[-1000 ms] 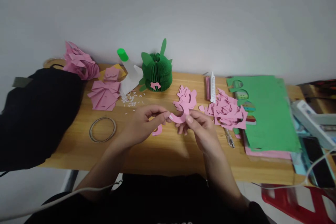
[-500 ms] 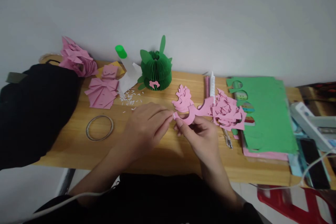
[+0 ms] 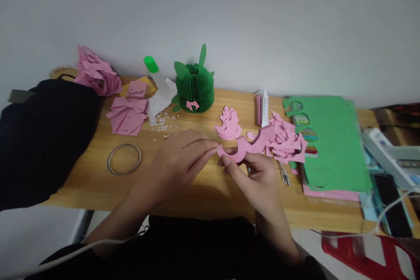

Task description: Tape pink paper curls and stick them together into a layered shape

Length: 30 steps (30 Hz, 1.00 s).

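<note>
Both my hands meet over the middle of the wooden table [image 3: 203, 192]. My right hand [image 3: 257, 175] is closed on a curved pink paper cutout [image 3: 252, 145], held a little above the table. My left hand [image 3: 182, 159] pinches the left tip of that same cutout with its fingertips. Just behind the hands lies a small stack of pink cut shapes [image 3: 229, 124]. A heap of pink paper scraps [image 3: 285, 140] lies to the right of the cutout.
A green honeycomb paper ball [image 3: 194, 85], a green-capped glue bottle [image 3: 154, 74] and folded pink papers [image 3: 126, 116] stand at the back. A tape ring [image 3: 124, 159] lies left. Black bag [image 3: 42, 140] far left; green sheets [image 3: 331, 140], glue tubes [image 3: 262, 107], scissors [image 3: 284, 173] right.
The pink cutout has turned and swung out to the right, over the scrap heap. My left hand slid in closer to pinch its left tip. The view shifted slightly.
</note>
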Each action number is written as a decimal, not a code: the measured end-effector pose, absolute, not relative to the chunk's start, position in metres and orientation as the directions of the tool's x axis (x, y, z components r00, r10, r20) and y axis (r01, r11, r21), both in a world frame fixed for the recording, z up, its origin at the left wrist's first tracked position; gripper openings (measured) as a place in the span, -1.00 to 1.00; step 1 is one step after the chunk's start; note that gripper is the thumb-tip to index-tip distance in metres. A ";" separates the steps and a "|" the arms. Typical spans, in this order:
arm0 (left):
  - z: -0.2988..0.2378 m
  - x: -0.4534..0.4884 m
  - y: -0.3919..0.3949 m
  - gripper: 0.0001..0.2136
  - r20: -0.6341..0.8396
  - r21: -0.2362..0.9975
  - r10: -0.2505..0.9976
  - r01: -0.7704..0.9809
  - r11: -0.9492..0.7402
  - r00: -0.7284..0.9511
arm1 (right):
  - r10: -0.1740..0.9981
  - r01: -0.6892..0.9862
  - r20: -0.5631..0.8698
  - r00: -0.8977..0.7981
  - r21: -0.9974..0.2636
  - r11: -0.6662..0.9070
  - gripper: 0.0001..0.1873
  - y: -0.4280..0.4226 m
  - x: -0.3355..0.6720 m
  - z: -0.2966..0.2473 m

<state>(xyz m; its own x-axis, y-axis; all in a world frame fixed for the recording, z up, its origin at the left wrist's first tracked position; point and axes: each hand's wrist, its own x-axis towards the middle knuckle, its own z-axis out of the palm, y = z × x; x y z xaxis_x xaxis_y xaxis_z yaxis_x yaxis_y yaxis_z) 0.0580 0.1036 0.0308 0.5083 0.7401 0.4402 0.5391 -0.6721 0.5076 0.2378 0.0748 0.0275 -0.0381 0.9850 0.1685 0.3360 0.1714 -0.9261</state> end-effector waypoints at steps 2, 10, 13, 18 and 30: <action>0.031 0.059 0.104 -0.90 0.452 0.507 0.731 0.527 -0.682 0.511 | 0.984 0.337 0.171 -0.043 -0.925 0.175 -0.77 0.074 0.238 0.028; 0.031 0.060 0.104 -0.87 0.478 0.485 0.720 0.533 -0.694 0.503 | 0.986 0.323 0.157 -0.048 -0.932 0.165 -0.84 0.073 0.241 0.028; 0.032 0.060 0.104 -0.91 0.491 0.480 0.708 0.521 -0.706 0.507 | 0.986 0.321 0.156 -0.054 -0.932 0.165 -0.87 0.071 0.241 0.030; 0.032 0.060 0.104 -0.88 0.480 0.469 0.697 0.515 -0.717 0.533 | 0.985 0.344 0.165 -0.047 -0.923 0.171 -0.84 0.070 0.243 0.031; 0.034 0.061 0.104 -0.89 0.508 0.481 0.699 0.507 -0.715 0.503 | 0.985 0.325 0.167 -0.039 -0.930 0.170 -0.86 0.069 0.245 0.033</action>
